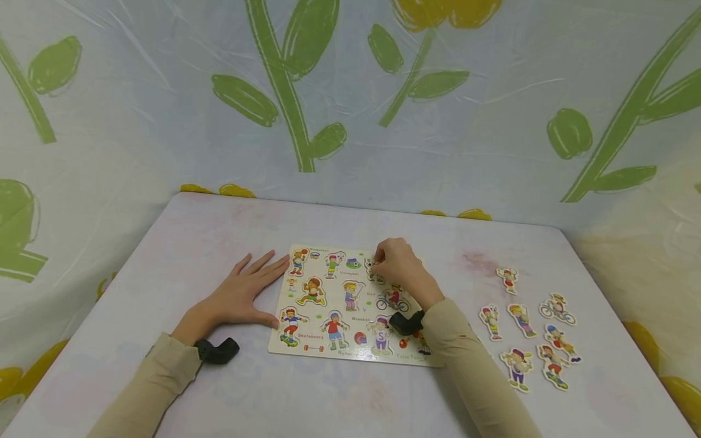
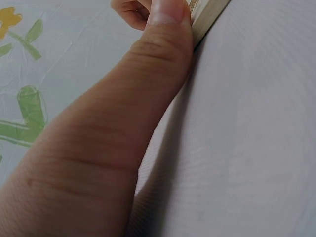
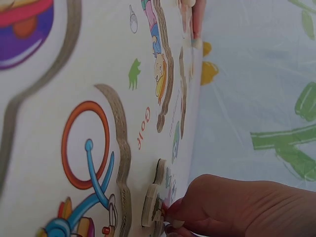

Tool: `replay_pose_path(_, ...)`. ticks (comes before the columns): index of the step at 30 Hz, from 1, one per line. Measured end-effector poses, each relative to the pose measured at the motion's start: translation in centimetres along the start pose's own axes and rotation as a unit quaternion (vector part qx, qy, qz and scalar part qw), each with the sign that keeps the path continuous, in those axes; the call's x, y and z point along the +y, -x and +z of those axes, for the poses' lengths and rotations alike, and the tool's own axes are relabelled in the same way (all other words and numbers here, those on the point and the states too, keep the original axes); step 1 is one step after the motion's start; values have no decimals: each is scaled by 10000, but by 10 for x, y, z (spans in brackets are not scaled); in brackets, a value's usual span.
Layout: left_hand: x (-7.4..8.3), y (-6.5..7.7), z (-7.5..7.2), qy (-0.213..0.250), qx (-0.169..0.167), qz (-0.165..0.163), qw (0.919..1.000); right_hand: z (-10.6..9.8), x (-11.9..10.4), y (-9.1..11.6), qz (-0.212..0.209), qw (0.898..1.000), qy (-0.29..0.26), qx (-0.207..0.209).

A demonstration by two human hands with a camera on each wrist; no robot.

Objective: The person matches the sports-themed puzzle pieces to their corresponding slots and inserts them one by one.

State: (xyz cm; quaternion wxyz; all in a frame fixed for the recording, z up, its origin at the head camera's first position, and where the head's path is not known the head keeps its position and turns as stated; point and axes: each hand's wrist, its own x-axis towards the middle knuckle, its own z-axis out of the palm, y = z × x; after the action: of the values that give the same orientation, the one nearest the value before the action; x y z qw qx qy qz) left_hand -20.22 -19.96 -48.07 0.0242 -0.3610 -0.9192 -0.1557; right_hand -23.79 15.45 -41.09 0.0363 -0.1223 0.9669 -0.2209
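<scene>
A thin wooden puzzle piece sits at the upper right of a puzzle board, pinched between the thumb and fingers of the right hand. Its cut edge is pale bare wood, and in the right wrist view it stands raised above the board's face, beside a recess wall. Most of its printed front is hidden by the fingers; in the head view a small black-and-white ball shows close by the fingertips.

The board is cream, glossy and rectangular, with wavy recesses cut around cartoon children at sport and small captions such as "Golf" and "Skateboard". The basketball figure is at its far left corner, with a running figure just below. A red cyclist lies below the right hand.

The left hand lies with its fingers spread on the pale, faintly mottled surface, its thumb against the board's left edge.

To the right of the board lie seven loose figures, among them a cyclist piece, a golfer piece and a skateboarder piece. Beige sleeves cover both forearms. Behind hangs a pale cloth with green leaves and yellow flowers.
</scene>
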Motion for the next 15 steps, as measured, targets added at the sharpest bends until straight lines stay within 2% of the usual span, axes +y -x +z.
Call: replay_pose_path(15, 2, 0, -1, 0, 34, -17, 10000, 1, -1, -1, 81, 9999, 44, -75)
